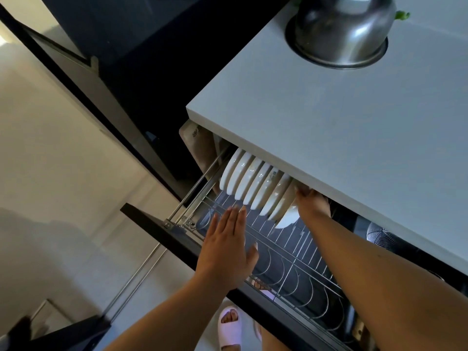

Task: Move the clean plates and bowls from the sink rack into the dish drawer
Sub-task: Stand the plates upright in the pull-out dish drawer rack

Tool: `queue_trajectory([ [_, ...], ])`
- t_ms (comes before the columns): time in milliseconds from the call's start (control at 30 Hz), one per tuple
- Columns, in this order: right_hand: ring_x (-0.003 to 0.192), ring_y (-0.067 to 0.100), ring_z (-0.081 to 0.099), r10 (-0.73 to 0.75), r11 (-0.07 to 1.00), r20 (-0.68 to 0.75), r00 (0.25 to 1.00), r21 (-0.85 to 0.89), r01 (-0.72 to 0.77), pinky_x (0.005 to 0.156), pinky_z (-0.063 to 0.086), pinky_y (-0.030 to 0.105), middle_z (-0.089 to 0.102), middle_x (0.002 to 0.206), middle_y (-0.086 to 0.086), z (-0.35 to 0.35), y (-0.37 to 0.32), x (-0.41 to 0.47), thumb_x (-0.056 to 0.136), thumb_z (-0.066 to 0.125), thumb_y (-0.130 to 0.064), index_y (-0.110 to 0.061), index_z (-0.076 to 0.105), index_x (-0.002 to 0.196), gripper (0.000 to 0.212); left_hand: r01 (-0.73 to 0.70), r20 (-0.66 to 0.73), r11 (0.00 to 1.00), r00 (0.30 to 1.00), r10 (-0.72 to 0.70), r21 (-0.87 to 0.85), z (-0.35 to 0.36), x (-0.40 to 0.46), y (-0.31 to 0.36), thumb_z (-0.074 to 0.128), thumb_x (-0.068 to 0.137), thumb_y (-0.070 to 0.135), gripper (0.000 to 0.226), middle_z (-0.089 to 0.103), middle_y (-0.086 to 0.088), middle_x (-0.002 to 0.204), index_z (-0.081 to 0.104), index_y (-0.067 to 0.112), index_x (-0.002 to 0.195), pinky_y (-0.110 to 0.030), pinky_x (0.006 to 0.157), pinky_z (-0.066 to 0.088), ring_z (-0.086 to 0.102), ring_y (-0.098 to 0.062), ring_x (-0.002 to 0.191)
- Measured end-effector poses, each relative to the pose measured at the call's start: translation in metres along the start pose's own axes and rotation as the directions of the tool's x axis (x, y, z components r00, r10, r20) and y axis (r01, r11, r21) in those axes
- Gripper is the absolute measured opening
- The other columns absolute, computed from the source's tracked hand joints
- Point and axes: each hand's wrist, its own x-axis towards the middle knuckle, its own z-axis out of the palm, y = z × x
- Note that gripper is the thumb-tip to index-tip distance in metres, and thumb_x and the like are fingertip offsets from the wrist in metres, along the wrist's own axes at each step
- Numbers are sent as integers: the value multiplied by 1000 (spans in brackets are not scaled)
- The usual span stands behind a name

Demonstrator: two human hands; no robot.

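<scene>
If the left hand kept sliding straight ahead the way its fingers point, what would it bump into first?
Probably the row of white plates standing in the drawer rack; the left hand points straight at them, though depth is hard to judge.

Dim, cool daylight falls on the countertop (342,127); below its edge the drawer interior sinks into deep shadow. Above it, the steel bowl (342,29) carries soft glare. Wide-angle distortion bends lines toward the frame's edges, with slight softness throughout.

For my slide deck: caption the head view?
Right hand slots a white plate into the drawer rack; left hand hovers open.
</scene>
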Motion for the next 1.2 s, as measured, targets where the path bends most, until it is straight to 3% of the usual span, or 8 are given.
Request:
queue_trajectory([
  [100, 121, 35, 51, 74, 997, 7, 997, -18, -74, 93, 42, 35, 50, 136, 21, -1, 0, -3, 99, 38, -45, -3, 36, 140, 59, 8, 3, 1000, 1000, -8, -8, -1, 0, 1, 25, 98, 57, 78, -19, -2, 160, -19, 20, 151, -40, 120, -11, -21, -19, 145],
  [233, 118, 38, 53, 15, 999, 14, 1000, 29, -15, 93, 48, 42, 50, 134, 23, 0, 6, -19, 97, 42, -45, -7, 31, 144, 61, 11, -2, 1000, 1000, -11, -22, -2, -1, 2, 27, 98, 55, 78, -13, -3, 162, -17, 19, 151, -40, 121, -8, -16, -19, 147],
  [333, 91, 28, 65, -30, 996, 15, 999, 82, 28, 68, 55, 36, 54, 130, 16, -2, 11, -37, 95, 45, -45, -16, 35, 142, 56, 7, -23, 998, 1000, -9, -68, -3, -2, 3, 31, 98, 54, 77, -1, -4, 163, -9, 19, 153, -36, 120, -7, -5, -21, 149],
  [433, 61, 13, 62, -86, 994, 46, 995, 75, 83, 47, 41, 21, 60, 120, 8, -7, 19, -61, 97, 41, -44, -17, 39, 140, 51, 15, -44, 988, 999, -22, -151, -7, -5, 3, 36, 98, 51, 71, 25, -6, 158, 7, 19, 154, -36, 119, 11, 18, -23, 147],
  [567, 60, 9, 58, -108, 981, 20, 994, 164, 103, 49, 40, 23, 60, 116, 3, -20, 32, -96, 98, 42, -37, -18, 41, 139, 46, 41, -46, 986, 998, -49, -164, -11, -11, 4, 37, 99, 46, 60, 47, -7, 144, 18, 21, 151, -36, 110, 34, 42, -22, 133],
  [800, 65, 1, 54, -12, 967, -60, 998, 252, 27, 48, 39, 19, 61, 124, 4, -42, 76, -156, 99, 43, -36, -17, 45, 136, 41, -69, -55, 969, 997, 58, -236, -26, -34, 20, 44, 99, 41, 64, 46, -4, 145, 17, 20, 153, -32, 100, 43, 46, -18, 130],
  [1000, 72, 23, 63, 81, 953, -166, 983, 302, -28, 62, 47, 31, 70, 90, 12, -81, 109, -205, 97, 46, -35, -13, 58, 119, 33, -200, -61, 946, 980, 191, -253, -41, -45, 49, 44, 99, 39, 53, 52, 4, 136, 28, 25, 147, -32, 87, 52, 58, -10, 109],
  [1200, 53, 10, 54, 183, 924, -319, 930, 378, -52, 50, 39, 26, 67, 74, -1, -117, 153, -252, 96, 47, -39, -22, 54, 125, 35, -342, -59, 890, 938, 341, -301, -50, -59, 102, 46, 99, 34, 46, 60, 13, 94, 36, 21, 142, -24, 69, 50, 60, -4, 85],
])
